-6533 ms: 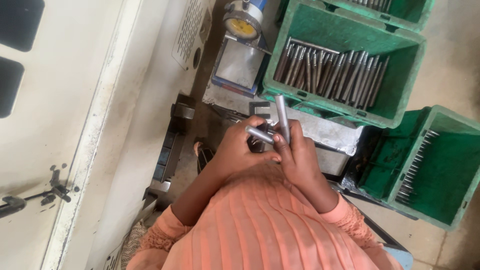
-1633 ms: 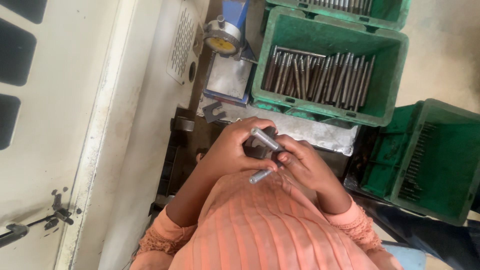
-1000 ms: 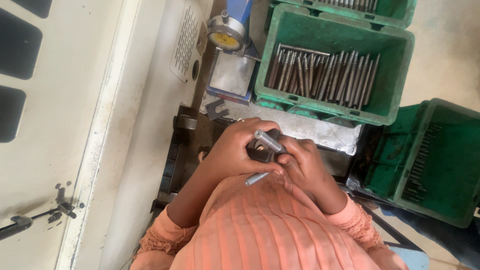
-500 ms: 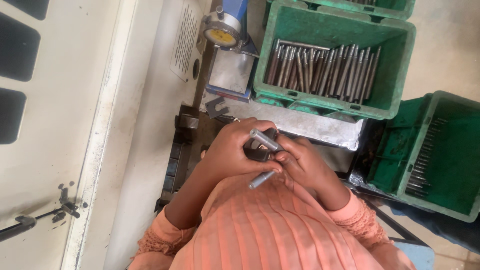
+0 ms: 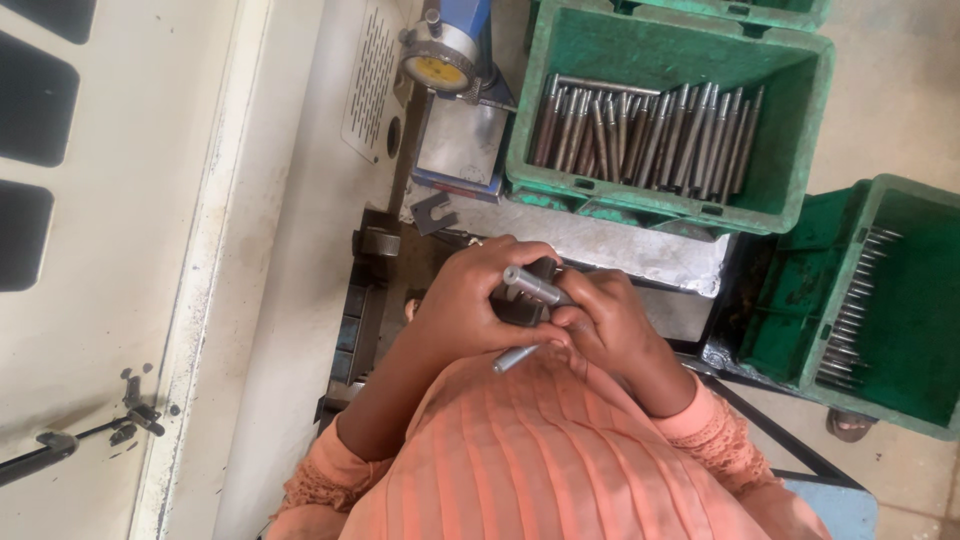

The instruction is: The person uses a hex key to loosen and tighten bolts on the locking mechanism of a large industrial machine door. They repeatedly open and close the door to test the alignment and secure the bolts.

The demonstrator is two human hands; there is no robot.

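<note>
My left hand [image 5: 468, 300] and my right hand [image 5: 610, 322] are pressed together in front of my chest. Between them is a small dark metal piece [image 5: 520, 308]. A short grey metal rod [image 5: 536, 286] lies across the top of it, pinched by fingers of both hands. The tip of a second metal rod [image 5: 514, 358] pokes out below, toward my peach-coloured top. Both hands are closed around these parts, and how the rods meet the dark piece is hidden by my fingers.
A green crate [image 5: 660, 208] holding several metal rods [image 5: 650, 135] stands just beyond my hands. A second green crate [image 5: 900, 400] with thinner rods [image 5: 852, 320] is at the right. A yellow-faced dial gauge [image 5: 438, 68] on a blue stand is at the far left, beside a cream cabinet [image 5: 110, 220].
Earlier my right hand held a rod upright; now both rods lie low between my hands. Over the last second the hands have barely moved, and the view has shifted slightly.
</note>
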